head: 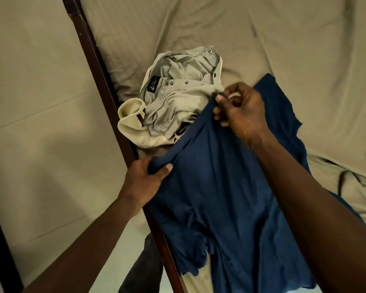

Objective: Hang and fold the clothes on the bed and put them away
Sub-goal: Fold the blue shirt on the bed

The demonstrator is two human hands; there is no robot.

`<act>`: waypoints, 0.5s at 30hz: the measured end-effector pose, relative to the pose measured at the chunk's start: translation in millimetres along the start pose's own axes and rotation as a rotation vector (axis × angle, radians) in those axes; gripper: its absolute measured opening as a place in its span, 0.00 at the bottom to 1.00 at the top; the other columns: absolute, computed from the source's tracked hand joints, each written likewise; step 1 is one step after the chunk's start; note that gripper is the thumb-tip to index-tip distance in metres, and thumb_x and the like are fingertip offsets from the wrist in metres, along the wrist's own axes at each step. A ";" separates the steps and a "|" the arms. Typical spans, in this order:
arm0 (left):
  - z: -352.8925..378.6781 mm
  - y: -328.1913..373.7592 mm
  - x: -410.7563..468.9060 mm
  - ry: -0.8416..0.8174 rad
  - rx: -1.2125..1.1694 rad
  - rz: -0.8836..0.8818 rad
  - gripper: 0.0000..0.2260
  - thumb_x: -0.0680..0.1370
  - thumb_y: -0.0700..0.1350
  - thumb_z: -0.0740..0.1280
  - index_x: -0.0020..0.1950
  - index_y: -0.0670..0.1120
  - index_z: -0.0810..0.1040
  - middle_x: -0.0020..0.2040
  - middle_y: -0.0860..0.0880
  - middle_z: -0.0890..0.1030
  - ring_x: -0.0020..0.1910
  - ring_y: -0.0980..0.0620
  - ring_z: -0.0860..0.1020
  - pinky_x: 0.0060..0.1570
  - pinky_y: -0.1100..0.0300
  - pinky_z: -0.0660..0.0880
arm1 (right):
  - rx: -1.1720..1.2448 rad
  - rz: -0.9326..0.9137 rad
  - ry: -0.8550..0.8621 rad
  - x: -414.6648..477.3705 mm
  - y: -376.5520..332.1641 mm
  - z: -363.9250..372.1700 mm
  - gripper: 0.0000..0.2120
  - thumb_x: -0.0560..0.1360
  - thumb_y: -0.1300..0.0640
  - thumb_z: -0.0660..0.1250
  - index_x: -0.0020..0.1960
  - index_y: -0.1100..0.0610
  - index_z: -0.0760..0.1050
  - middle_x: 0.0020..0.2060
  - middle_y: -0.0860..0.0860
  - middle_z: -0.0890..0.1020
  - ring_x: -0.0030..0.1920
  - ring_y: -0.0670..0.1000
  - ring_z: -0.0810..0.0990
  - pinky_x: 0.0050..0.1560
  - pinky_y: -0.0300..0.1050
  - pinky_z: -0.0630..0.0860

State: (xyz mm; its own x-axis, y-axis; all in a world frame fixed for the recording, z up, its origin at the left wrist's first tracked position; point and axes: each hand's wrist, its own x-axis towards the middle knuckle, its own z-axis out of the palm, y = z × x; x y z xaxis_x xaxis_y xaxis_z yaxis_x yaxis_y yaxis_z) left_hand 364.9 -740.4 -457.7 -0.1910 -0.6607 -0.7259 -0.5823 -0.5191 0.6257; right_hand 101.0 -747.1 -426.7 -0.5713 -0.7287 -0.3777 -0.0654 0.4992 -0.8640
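Note:
A dark blue shirt (220, 197) with ragged edges is stretched out over the near side of the bed (262, 34). My left hand (144, 180) grips one end of its upper edge at the bed rail. My right hand (241, 111) pinches the same edge farther up, thumb and fingers curled on the fabric. Just beyond lies a crumpled grey-beige garment (178, 87) with metal snaps and a black label. A cream piece of clothing (131, 121) with dark red print is bunched under and beside it.
A dark wooden bed rail (106, 85) runs diagonally from top left to bottom centre. Left of it is a beige tiled floor (40, 113). The wrinkled beige sheet covers the bed to the right and far side. A dark cord (340, 182) lies at right.

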 end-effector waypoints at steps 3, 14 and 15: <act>1.8 20.0 14.7 0.180 0.183 0.186 0.13 0.79 0.57 0.72 0.61 0.53 0.83 0.53 0.54 0.86 0.55 0.52 0.83 0.57 0.52 0.80 | -0.087 -0.172 0.099 15.5 1.2 13.0 0.03 0.81 0.56 0.69 0.52 0.55 0.76 0.40 0.48 0.86 0.40 0.45 0.86 0.46 0.45 0.83; 20.8 19.1 34.7 0.298 0.586 0.397 0.29 0.76 0.48 0.74 0.74 0.48 0.67 0.70 0.42 0.73 0.68 0.37 0.73 0.64 0.41 0.73 | -0.034 -0.030 0.275 -112.1 86.4 5.1 0.20 0.83 0.57 0.66 0.74 0.50 0.71 0.66 0.47 0.79 0.64 0.44 0.79 0.65 0.41 0.76; 26.7 17.7 25.3 0.358 0.680 0.450 0.31 0.76 0.49 0.74 0.75 0.47 0.66 0.73 0.41 0.70 0.70 0.36 0.71 0.64 0.39 0.71 | -0.017 0.021 0.365 -128.5 100.8 -5.9 0.17 0.83 0.57 0.66 0.71 0.50 0.73 0.63 0.47 0.80 0.60 0.45 0.81 0.61 0.43 0.79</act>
State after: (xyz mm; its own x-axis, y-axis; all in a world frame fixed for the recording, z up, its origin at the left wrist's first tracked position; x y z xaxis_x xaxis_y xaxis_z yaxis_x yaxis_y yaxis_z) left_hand 328.6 -751.8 -472.6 -0.3230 -0.9133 -0.2482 -0.8765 0.1897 0.4425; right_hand 163.0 -600.4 -463.2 -0.8268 -0.5041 -0.2495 -0.0620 0.5225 -0.8504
